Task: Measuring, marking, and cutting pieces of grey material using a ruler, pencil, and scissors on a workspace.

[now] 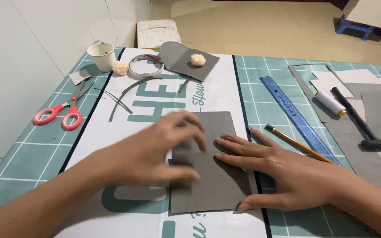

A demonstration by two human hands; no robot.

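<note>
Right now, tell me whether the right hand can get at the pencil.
Probably yes. The right hand lies flat on the grey sheet, and the pencil lies just beside its fingers, with nothing between them.

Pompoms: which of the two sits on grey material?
The right one, resting on the folded grey piece. The other pompom lies on the mat beside the paper cup.

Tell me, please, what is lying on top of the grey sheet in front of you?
Both hands rest on the grey sheet: the left hand, blurred, and the right hand, flat. Whatever lies beneath the left hand's palm is covered.
</note>
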